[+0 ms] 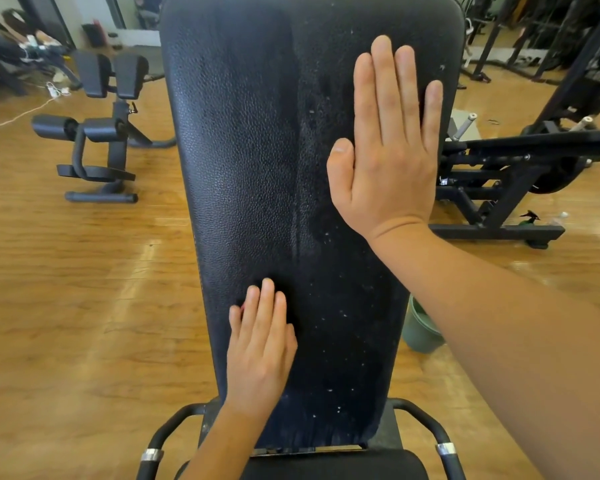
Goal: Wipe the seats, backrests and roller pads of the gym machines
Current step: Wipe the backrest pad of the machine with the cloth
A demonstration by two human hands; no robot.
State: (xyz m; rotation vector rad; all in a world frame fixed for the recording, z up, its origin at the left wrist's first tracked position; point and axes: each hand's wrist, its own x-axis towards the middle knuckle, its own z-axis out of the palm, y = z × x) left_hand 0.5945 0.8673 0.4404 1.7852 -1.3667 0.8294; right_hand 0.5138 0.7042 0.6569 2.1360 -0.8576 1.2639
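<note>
The black backrest point(243, 150) is filling the middle of the view, with white specks showing down its right half. The right hand point(385, 150) is pressing flat on its upper right part, fingers point(383, 81) straight and together, holding nothing. The left hand point(260, 344) is lying flat lower down, fingers straight, gripping nothing. A green bucket point(420, 330) is sitting just beside the backrest's right edge.
</note>
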